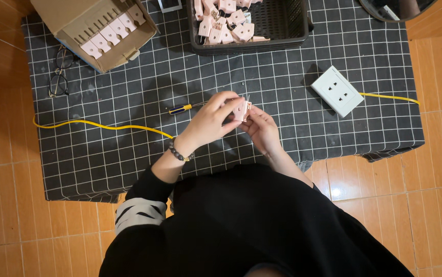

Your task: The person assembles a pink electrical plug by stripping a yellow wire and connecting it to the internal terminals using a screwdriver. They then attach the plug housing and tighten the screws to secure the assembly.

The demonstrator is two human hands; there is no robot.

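While your left hand point(209, 120) pinches the pink plug point(241, 109) from above, your right hand point(262, 128) cups it below; screwdriver point(182, 108) lies just left.

Warm indoor light, moderately bright, from overhead. Soft shadow left of socket box point(337, 91) on checked cloth point(128, 149). Glare spot on floor tile point(337, 193) lower right. Sharp focus throughout, no motion blur. Slight wide-angle bend at edges. Black clothing underexposed, detail lost.
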